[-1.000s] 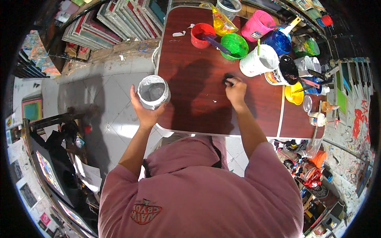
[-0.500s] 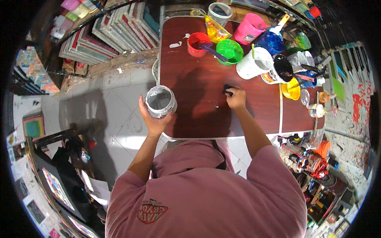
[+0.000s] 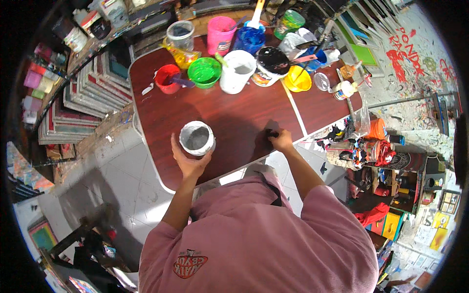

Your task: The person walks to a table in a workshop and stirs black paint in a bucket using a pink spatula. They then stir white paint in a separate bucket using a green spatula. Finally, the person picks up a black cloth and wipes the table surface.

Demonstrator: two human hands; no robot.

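Note:
My left hand (image 3: 189, 165) is closed round the near side of a paint tub (image 3: 212, 144) with a whitish, paint-smeared rim and grey inside. The tub is over the left part of the dark red table (image 3: 161, 112). Closer to the table's front edge, my right hand (image 3: 282, 141) pinches a small black object (image 3: 271, 132); too little of it shows to tell its kind. In front of my hands stand a white paint bucket (image 3: 238, 73), a green bowl (image 3: 204, 73) and a red tub (image 3: 167, 79).
Along the far side are a pink bucket (image 3: 221, 36), a blue paint pot (image 3: 249, 40), a black-filled bucket (image 3: 271, 63) and a yellow tub (image 3: 297, 79). Several framed screens (image 3: 93, 93) lean in a shelf at the left. Cluttered shelves (image 3: 386, 190) stand to the right.
The view has turned to the right. The tub in my left hand has come from the table's left edge to over the tabletop. My right hand, still on the black object, is nearer the front edge.

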